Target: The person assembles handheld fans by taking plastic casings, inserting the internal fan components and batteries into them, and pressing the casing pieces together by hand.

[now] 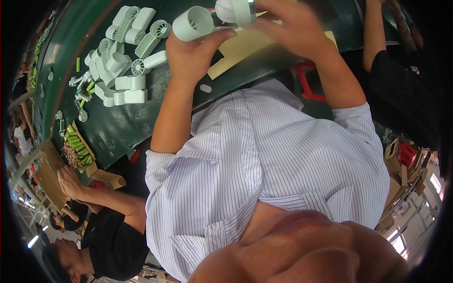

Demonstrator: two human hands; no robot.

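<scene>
Left hand [188, 56] far on the counter [141, 115], grip pinching a pale green casing [193, 23]: thumb along the near side, fingers mostly hidden behind. Casing's round cup faces this way; its far end is hidden. White ribbed part [226, 10] with a green collar sits just right of it, cut off by the top of the view. Can't tell if the two are joined.

Right hand [295, 28] right beside the collar, motion-blurred, fingertips unclear. Can't tell if that grip is closed on the collar or only next to it.

Yellow sheet [240, 54] below both hands, partly covered by them. Pile of casings [115, 61] to the left, overlapping, so no reliable count. Small motors [83, 115] and loose green cylinders [78, 64] left of that, too small for detail. Near left: box [111, 178] of green cylinders and tangled wires, individual leads unreadable. Right co-worker's arm [374, 37] cut off at the top.
</scene>
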